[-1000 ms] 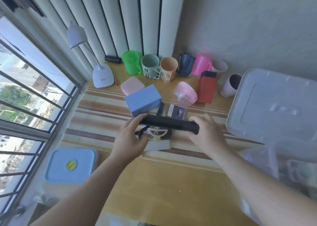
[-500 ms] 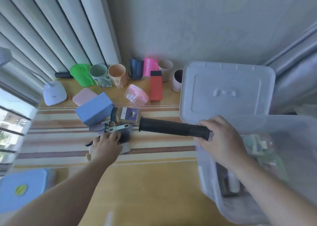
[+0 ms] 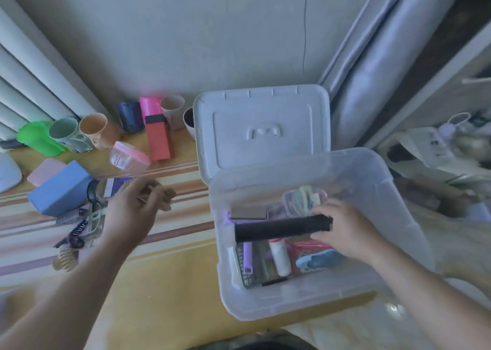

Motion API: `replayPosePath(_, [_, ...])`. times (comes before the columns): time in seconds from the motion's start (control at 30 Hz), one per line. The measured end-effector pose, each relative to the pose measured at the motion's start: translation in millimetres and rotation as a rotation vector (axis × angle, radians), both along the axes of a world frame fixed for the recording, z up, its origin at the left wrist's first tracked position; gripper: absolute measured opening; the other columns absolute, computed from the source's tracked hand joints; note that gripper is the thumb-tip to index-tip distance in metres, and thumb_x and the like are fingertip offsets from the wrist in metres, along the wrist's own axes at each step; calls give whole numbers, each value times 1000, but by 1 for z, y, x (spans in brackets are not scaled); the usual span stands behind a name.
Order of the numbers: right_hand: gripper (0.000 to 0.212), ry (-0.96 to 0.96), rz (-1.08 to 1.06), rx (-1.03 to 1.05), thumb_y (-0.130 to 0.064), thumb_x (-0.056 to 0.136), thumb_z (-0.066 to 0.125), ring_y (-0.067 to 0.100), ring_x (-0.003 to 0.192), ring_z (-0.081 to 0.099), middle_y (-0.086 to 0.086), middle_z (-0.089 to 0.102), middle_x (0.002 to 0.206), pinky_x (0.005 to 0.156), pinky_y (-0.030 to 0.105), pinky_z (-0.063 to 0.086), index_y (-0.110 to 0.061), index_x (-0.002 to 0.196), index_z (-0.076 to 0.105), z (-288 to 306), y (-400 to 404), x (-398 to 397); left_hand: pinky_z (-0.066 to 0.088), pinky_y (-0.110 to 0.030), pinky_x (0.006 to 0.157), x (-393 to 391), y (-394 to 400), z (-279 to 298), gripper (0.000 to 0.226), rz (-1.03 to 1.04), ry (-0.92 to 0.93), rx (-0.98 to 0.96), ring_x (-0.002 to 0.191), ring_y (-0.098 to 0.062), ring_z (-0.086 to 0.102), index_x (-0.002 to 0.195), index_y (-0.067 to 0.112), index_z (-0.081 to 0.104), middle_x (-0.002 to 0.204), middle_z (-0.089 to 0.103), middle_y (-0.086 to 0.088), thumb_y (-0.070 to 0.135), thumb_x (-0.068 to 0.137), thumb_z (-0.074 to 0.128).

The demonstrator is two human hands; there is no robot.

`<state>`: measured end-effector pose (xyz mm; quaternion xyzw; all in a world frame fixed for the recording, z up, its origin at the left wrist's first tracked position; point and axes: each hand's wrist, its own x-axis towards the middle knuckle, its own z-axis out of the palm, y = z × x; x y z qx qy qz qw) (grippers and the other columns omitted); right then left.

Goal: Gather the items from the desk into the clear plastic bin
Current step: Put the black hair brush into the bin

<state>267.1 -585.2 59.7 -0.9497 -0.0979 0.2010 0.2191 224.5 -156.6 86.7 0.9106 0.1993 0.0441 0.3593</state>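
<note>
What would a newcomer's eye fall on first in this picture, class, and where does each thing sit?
First, the right hand gripping a long black tube over the open clear plastic bin at right. Next, the left hand, pinching a tan hair clip above the striped desk mat. A row of bright cups lines the wall.
</note>
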Motion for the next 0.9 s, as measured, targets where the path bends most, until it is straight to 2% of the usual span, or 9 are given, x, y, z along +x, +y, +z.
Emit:
replayPosePath(0.13, [24,220,160,-165,-39,76,81,6,87,57,-17,57,98,77,32,52,-40,98,71,-24,-20,-14,53,-19,69,8,-101,34,15,-84,-104,-256,72,1,70,85,18,66,77,76,13,16,100,60])
replayPosePath(0.23, [19,308,257,-183,-40,77,76,9,83,59,-14,58,94,75,35,55,-38,95,69,-41,-13,-23,51,-17,68,9,-161,21,13,-310,76,-300,70,2,70,87,20,68,76,76,16,22,99,63])
replayPosePath(0.33, [22,395,319,-181,-43,75,74,13,82,64,-12,64,91,79,39,58,-37,95,68,-51,-12,-16,53,-25,70,3,-197,-16,16,-349,279,-287,68,-2,65,85,26,70,74,72,13,38,95,67])
replayPosePath(0.47, [36,442,325,-141,-43,82,73,16,96,66,-15,70,111,87,41,58,-44,118,68,-36,-23,-9,61,-42,78,-6,-210,-53,34,-251,512,-357,71,-20,72,84,25,71,77,76,4,54,97,58])
replayPosePath(0.57, [63,302,252,-9,-49,88,72,11,118,59,-18,57,137,99,38,53,-48,147,49,-22,-27,-13,56,-37,63,-10,-215,-66,48,-213,623,-427,58,-19,65,87,20,74,71,75,-1,62,96,52])
replayPosePath(0.67, [83,308,183,216,-56,87,73,-1,127,50,-29,40,146,105,30,46,-51,158,31,-11,-15,-17,49,-30,59,-10,-223,-71,56,-243,634,-404,53,-12,57,88,15,73,62,67,2,66,95,52])
replayPosePath(0.73, [60,284,166,269,-53,87,75,-7,111,58,-34,51,132,96,28,51,-49,143,52,-13,-4,-20,48,-30,62,-10,-228,-71,61,-277,621,-434,54,-11,55,90,18,74,63,65,4,74,90,50])
replayPosePath(0.8, [18,206,130,273,-45,89,75,-1,86,63,-23,66,100,81,36,58,-40,105,68,-15,6,-19,47,-31,63,-13,-229,-69,66,-287,610,-508,57,-13,55,94,22,73,66,64,4,82,83,49])
replayPosePath(0.9, [17,138,111,258,-37,89,79,7,85,65,-13,69,99,78,36,58,-31,103,72,-20,4,-8,57,-36,75,-18,-225,-67,46,-267,563,-503,74,-13,66,106,36,70,87,73,5,72,93,46])
